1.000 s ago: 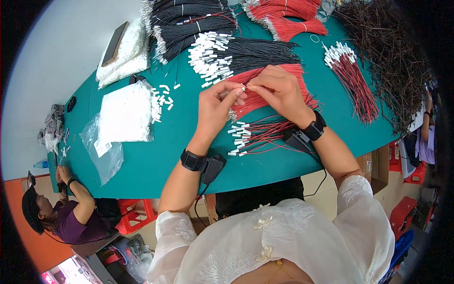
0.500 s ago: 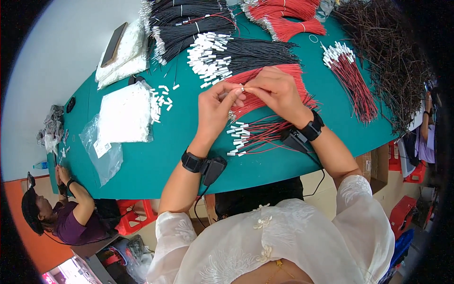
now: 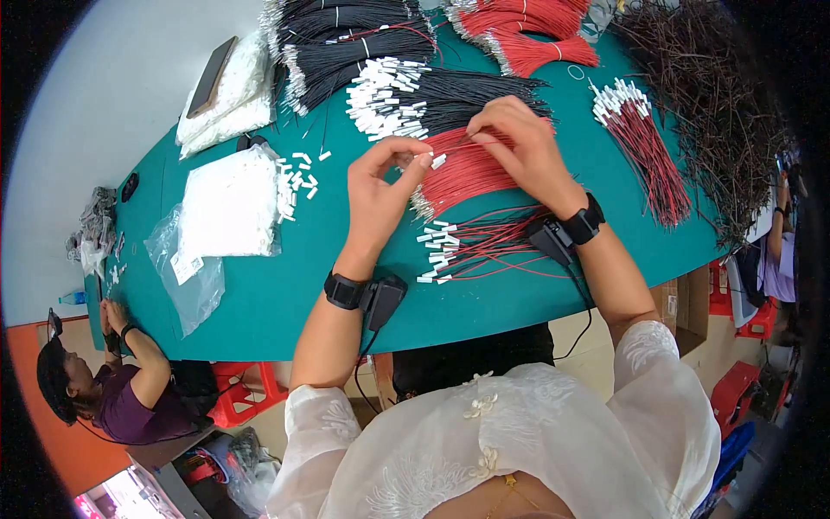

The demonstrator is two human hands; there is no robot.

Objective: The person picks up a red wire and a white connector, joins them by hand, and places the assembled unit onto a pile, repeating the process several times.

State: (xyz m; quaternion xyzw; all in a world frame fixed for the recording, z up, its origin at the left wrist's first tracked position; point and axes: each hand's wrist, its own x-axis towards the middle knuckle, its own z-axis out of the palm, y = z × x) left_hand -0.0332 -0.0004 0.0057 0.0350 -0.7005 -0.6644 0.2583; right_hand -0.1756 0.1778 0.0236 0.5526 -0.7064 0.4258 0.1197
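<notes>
Over the bundle of red wires (image 3: 484,173), my left hand (image 3: 379,186) pinches thumb to forefinger. A small white connector (image 3: 439,161) shows at those fingertips. My right hand (image 3: 523,151) is closed in a pinch a little to the right, with a thin dark wire at its fingertips; the wire's far end cannot be made out. Behind the hands lie black wires tipped with white connectors (image 3: 385,99). Closer to me are loose red and black wires (image 3: 493,246), also ending in white connectors.
On the left, loose white connectors (image 3: 296,183) lie beside a full plastic bag (image 3: 229,203). Bundled black wires (image 3: 359,56) and red wires (image 3: 553,52) are at the back. A connector-tipped bunch (image 3: 644,147) and a dark wire heap (image 3: 709,104) are right. A co-worker (image 3: 130,381) sits at left.
My hands were together at the connector and are now apart. The right hand has moved right and up, with a wire at its fingertips; the left has shifted slightly left.
</notes>
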